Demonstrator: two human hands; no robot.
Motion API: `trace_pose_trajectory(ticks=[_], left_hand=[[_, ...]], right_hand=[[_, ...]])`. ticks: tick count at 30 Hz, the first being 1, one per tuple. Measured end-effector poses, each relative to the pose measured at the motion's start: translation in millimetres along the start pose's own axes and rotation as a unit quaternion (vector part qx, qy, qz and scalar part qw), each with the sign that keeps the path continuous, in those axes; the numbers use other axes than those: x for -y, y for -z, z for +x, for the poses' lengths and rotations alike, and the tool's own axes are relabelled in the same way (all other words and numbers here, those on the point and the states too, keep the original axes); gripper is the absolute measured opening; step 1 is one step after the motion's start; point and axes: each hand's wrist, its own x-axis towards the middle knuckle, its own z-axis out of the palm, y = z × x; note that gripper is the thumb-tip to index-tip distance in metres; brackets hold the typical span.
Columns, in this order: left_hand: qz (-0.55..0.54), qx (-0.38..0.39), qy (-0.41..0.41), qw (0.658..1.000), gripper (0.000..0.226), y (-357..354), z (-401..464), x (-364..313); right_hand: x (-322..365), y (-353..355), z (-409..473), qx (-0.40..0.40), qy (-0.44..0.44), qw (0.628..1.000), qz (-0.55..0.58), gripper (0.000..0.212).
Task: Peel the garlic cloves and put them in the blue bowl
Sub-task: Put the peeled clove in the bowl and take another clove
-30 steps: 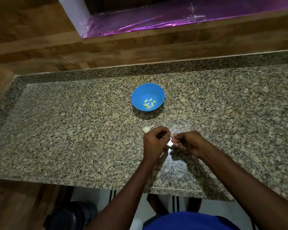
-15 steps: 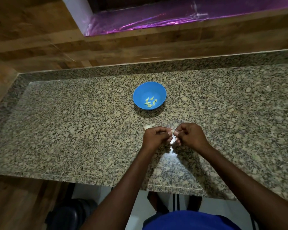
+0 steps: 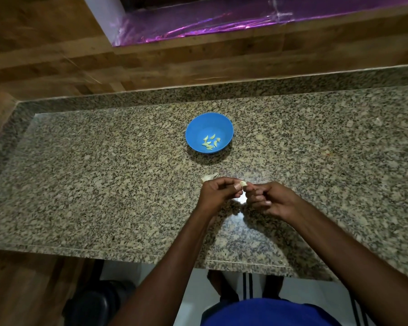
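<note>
Both hands met over the desk [image 3: 104, 184]: left hand [image 3: 216, 192] pinched a garlic clove [image 3: 243, 184], right hand [image 3: 271, 200] curled against it, near the blue bowl [image 3: 198, 128].

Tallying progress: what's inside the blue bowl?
The blue bowl holds a small cluster of peeled garlic cloves, roughly seven; any lying beneath others are hidden. Nothing else shows inside.

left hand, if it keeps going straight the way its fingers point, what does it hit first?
The left hand points its curled fingers rightward, pinching a garlic clove. Straight on, it would meet the right hand first, whose fingertips already sit at the clove. The blue bowl lies off that line, farther back on the counter.
</note>
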Motion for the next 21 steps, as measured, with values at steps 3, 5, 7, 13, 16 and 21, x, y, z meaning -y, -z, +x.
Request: trace_pose_trajectory(ticks=[3,5,7,13,16,21], left_hand=[[-0.036,-0.002,0.081,0.996,0.008,1,2,-7],[-0.073,0.004,0.161,0.984,0.008,6,5,-14],[-0.088,0.016,0.210,0.974,0.010,11,9,-21],[-0.045,0.037,0.134,0.989,0.011,5,3,-16],[-0.012,0.026,0.057,0.998,0.017,2,5,-4],[0.034,-0.012,0.008,0.999,0.011,5,3,7]], right_hand=[[-6,-5,-2,-0.074,0.084,0.974,-0.195,0.008],[-10,-9,-5,-0.127,0.209,0.859,-0.451,0.022],[-10,-12,-8,-0.115,0.274,0.763,-0.575,0.026],[4,-6,-3,-0.054,0.059,0.968,-0.240,0.020],[3,-7,2,-0.024,-0.018,1.000,0.005,0.009],[1,-9,5,-0.099,-0.044,0.993,0.054,0.021]])
